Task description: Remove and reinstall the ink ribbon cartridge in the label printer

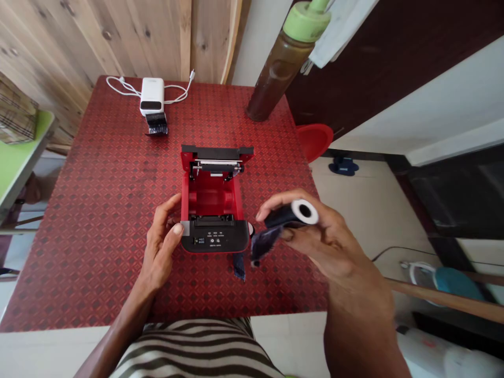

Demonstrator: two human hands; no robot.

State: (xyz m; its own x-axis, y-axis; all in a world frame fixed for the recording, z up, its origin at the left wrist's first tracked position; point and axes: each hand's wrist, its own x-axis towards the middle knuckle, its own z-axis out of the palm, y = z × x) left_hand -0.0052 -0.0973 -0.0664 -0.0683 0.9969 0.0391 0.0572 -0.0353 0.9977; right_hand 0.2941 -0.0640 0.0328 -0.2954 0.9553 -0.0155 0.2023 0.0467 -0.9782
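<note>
Tabletop [98, 236], roll [277, 214] outside open printer [214, 231]

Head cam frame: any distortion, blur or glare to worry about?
Head view: apparent wide-angle stretch, bottle leaning outward; head view: right hand looks slightly soft, red device's front panel lettering too small to read; head view: no strong glare on the red tabletop.

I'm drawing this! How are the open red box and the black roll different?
The box is red and black, the roll black with a white end. The box is bigger than the roll. The box sits on the table, held by the left hand; the roll is in the right hand. Both show black.
</note>
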